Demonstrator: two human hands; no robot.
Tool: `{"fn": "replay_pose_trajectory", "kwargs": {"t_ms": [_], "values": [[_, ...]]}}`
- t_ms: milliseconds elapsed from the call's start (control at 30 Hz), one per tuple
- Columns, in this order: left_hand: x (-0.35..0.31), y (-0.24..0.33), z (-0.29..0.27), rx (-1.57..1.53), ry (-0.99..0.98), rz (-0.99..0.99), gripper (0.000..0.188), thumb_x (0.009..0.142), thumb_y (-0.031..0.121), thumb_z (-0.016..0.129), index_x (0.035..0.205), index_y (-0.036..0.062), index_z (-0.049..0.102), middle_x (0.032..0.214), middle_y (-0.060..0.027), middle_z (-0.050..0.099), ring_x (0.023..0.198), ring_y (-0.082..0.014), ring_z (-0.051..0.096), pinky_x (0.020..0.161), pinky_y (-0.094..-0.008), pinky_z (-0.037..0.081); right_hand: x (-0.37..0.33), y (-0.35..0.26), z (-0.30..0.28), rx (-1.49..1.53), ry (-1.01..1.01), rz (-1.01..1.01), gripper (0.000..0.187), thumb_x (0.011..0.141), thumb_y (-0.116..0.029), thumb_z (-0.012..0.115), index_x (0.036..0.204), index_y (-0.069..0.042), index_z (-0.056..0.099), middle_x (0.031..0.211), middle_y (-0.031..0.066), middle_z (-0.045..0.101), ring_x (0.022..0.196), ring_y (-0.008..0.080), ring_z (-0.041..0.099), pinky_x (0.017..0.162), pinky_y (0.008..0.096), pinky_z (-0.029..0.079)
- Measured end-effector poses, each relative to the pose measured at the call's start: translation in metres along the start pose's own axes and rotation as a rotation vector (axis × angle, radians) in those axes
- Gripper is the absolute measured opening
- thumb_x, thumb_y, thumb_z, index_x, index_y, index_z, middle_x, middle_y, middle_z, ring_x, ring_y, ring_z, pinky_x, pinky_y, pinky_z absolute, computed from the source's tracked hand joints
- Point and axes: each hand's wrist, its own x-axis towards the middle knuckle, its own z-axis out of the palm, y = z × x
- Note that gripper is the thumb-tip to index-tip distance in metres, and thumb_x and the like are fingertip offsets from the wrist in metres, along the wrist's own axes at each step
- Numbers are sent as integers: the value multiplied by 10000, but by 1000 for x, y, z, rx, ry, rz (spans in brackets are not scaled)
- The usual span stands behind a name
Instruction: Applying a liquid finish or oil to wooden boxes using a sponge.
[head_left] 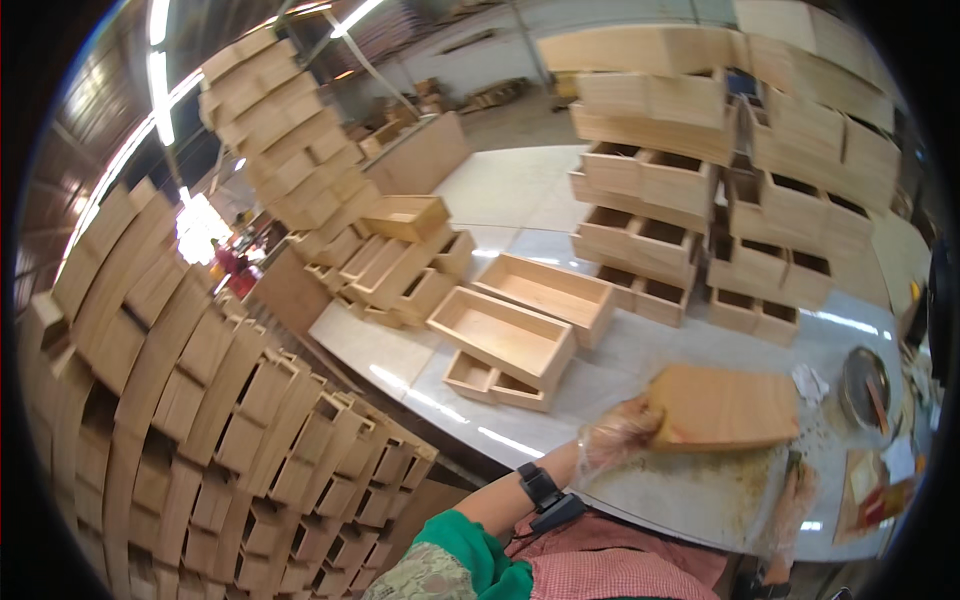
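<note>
My left hand (625, 428), in a clear plastic glove, grips the left end of a pale wooden drawer box (728, 408) and holds it over the table. A broad flat face of the box is toward me; its inside is hidden. Close below the box's right end is my right hand (793, 505), also in a clear glove. Its fingers are closed around a small dark thing too small to make out. A round metal bowl (862, 380) with a brown stick in it stands to the right, beside a crumpled white cloth or paper (810, 383).
Open wooden drawers (505, 335) lie on the grey-white table (480, 415) left of centre. Tall drawer stacks (640, 190) stand at the back right, another stack (285, 130) at the far left. A large pile (200, 430) fills the left side. Brown stains (700, 480) mark the table.
</note>
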Motion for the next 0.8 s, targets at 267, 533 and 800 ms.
{"fn": "replay_pose_trajectory", "kwargs": {"t_ms": [267, 533, 800], "values": [[-50, 78, 122, 1112, -146, -89, 669, 875, 240, 746, 1418, 24, 418, 1201, -85, 608, 1086, -219, 592, 911, -372, 495, -1, -24, -1, 196, -147, 120, 349, 1007, -227, 502, 1200, 38, 624, 1100, 213, 614, 1069, 355, 547, 949, 427, 418], [-168, 163, 121, 2241, 351, 652, 331, 826, 55, 630, 1152, 45, 575, 1034, -173, 614, 1023, -369, 593, 880, -454, 491, 1, 14, 28, 51, 55, -25, 329, 999, -223, 534, 1199, 8, 655, 1069, 214, 649, 1027, 339, 583, 928, 428, 451], [-198, 315, 23, 2561, 1295, 550, 266, 823, 122, 671, 1070, 49, 606, 937, -206, 652, 930, -395, 632, 816, -468, 510, 1, -16, 12, 4, -10, -102, 306, 988, -240, 556, 1169, -33, 690, 1046, 224, 671, 1001, 350, 604, 900, 462, 462]]}}
